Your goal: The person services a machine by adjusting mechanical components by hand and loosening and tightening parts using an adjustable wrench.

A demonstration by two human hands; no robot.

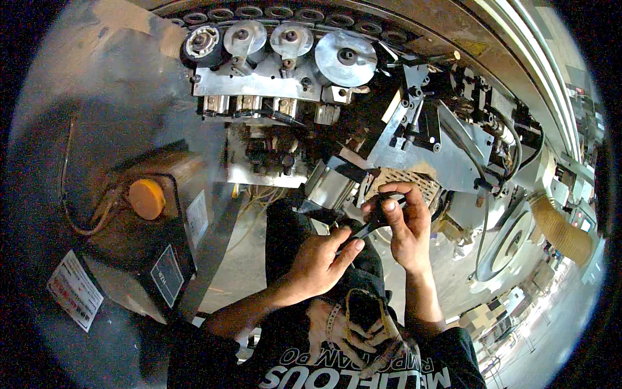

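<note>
In front of my body, both hands hold one slim dark tool (370, 228) with a rounded black end; its exact kind is hard to make out. The lower part is pinched between the thumb and fingers of my left hand (317, 264). Around the black upper end the fingers and thumb of my right hand (409, 227) are closed. Just beyond the hands, a silver metal cylinder block (327, 183) belongs to the machine. Behind the right fingers a tan slotted panel (405, 180) shows partly.
Several metal rollers (291, 41) line the machine's far side, above a steel plate (259, 84). An angled metal bracket plate (447, 139) stands to the right. At left is a dark tank (139, 253) with an orange cap (147, 199). A ribbed hose (560, 227) hangs far right.
</note>
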